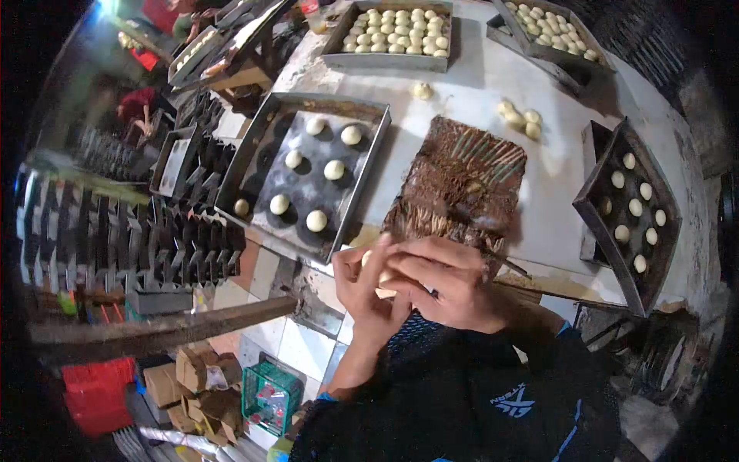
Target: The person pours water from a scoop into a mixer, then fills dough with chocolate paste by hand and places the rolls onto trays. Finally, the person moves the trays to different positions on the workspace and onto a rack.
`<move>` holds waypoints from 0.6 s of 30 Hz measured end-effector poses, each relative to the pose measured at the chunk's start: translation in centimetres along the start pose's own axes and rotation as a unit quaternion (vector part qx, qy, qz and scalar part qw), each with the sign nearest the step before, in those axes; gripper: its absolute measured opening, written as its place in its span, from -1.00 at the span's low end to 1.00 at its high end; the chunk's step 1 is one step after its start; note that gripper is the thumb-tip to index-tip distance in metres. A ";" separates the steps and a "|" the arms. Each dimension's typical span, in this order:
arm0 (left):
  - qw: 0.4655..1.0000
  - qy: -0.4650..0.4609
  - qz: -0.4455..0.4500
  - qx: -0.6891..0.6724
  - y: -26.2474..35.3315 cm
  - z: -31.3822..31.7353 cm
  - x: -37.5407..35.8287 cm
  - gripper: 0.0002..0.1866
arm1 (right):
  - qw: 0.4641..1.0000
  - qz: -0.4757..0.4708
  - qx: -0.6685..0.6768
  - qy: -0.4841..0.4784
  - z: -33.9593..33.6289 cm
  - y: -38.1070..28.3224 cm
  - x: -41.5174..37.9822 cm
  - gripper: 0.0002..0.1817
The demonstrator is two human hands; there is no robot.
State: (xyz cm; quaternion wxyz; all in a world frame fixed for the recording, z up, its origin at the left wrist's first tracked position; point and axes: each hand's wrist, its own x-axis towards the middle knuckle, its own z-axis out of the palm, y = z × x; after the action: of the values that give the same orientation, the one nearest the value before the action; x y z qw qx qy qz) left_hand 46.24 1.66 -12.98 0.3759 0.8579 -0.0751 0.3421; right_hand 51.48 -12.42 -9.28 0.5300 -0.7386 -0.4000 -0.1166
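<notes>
My left hand [368, 304] is closed around a piece of pale dough [366, 260], mostly covered by the fingers. Against it press the bent fingers of my right hand [458, 286], at the table's near edge. Whether the right fingers pinch the dough or something else is hidden. Just beyond both hands lies a crumbly dark brown slab [454, 181], with stick-shaped pieces lined up along its far and near ends. To the left, a metal tray [265, 158] holds several round dough balls [334, 170], spaced apart.
A full tray of dough balls [396, 35] stands at the back, another tray [554, 35] at back right. Loose dough balls [519, 117] lie beyond the slab. A tilted tray [654, 262] rests at right. Stacked trays [131, 239], a green crate [269, 396] and other people are leftward.
</notes>
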 end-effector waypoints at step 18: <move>0.913 0.130 -0.152 -0.356 -9.9 -3.3 8.0 0.02 | 0.974 -0.089 0.180 0.105 10.8 5.4 9.3 -0.71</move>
State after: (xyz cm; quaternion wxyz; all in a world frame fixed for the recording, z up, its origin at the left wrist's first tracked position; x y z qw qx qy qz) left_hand 54.37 11.93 -12.13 0.7102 0.6164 -0.0105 0.3401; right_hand 58.67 0.73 -11.92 0.6812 -0.5758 -0.4203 -0.1664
